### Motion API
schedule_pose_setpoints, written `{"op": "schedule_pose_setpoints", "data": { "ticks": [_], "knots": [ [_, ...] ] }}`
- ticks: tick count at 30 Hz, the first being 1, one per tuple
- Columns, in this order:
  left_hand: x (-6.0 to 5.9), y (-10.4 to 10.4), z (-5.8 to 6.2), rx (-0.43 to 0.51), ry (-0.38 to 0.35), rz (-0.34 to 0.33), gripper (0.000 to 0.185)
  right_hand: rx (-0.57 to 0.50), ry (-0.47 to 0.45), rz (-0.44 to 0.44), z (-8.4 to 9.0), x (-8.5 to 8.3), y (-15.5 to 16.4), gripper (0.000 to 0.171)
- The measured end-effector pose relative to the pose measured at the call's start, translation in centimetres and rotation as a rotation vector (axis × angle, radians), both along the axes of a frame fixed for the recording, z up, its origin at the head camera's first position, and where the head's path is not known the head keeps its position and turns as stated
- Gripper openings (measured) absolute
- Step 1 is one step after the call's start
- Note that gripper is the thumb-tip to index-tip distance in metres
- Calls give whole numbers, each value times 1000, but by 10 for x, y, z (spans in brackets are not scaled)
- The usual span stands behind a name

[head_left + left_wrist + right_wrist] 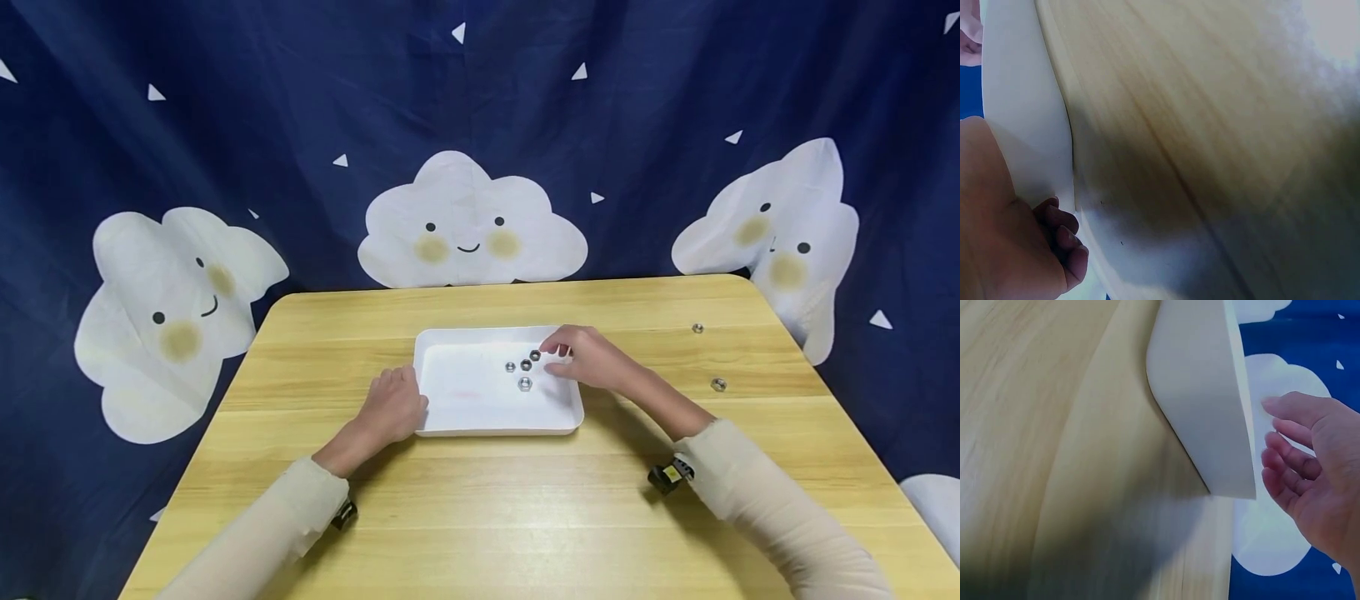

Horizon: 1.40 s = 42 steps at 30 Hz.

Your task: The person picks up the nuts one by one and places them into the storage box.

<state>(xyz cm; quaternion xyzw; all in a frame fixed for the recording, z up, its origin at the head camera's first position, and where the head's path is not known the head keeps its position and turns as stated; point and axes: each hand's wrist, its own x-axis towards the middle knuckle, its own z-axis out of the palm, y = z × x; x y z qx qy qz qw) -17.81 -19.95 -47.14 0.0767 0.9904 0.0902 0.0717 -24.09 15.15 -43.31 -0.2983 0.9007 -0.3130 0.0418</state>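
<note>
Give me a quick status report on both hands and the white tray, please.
Left hand resting against white rectangular plastic tray. Right hand open over tray, holding nothing visible. Four small steel hex nuts inside. Nothing obstructing.

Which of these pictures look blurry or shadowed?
Head view: sharp and evenly lit, nuts crisp in the white tray. Left wrist view: wood grain of the table smeared, dark shadow near the left hand. Right wrist view: soft focus, shadow bottom left.
</note>
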Motion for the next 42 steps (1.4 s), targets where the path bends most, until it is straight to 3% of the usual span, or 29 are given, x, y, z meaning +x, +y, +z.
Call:
{"op": "schedule_pose_setpoints", "data": {
  "ticks": [6, 26, 42],
  "knots": [
    [0, -1, 1, 6, -2, 2, 29, 5, 47, -25, 2, -2, 8, 29],
    [-2, -1, 2, -2, -2, 4, 28, -72, 68, -119, 8, -2, 31, 28],
    [3, -1, 0, 52, 7, 6, 27, -89, 54, -213, -1, -6, 63, 30]
  ]
}}
